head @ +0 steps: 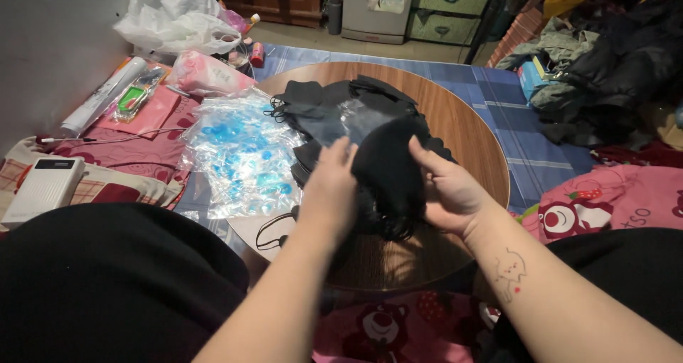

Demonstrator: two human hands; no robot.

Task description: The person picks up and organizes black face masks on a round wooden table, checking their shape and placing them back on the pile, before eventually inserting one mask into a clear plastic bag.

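Both hands meet over the near edge of a round wooden table. The left hand presses its fingers against the near side of a black mask, with its thumb hidden behind the cloth. The right hand grips the same mask from the other side, thumb on top and fingers curled beneath. So the hands are close together, both clamped on the mask, which hangs between them just above the tabletop. Black ear loops dangle below the hands.

Just beyond the fingers lies a pile of black masks, with a clear plastic sleeve on top of it. Left of the left hand, a heap of clear bags with blue print spills over the table's edge. A loose black loop lies on the table near the left wrist.

Further left, well away from the hands, a white power bank rests on a patterned blanket. Beyond it lie a white roll and a pink packet. Far ahead to the left sits a white plastic bag. Far to the right of the right hand, dark clothes lie heaped.
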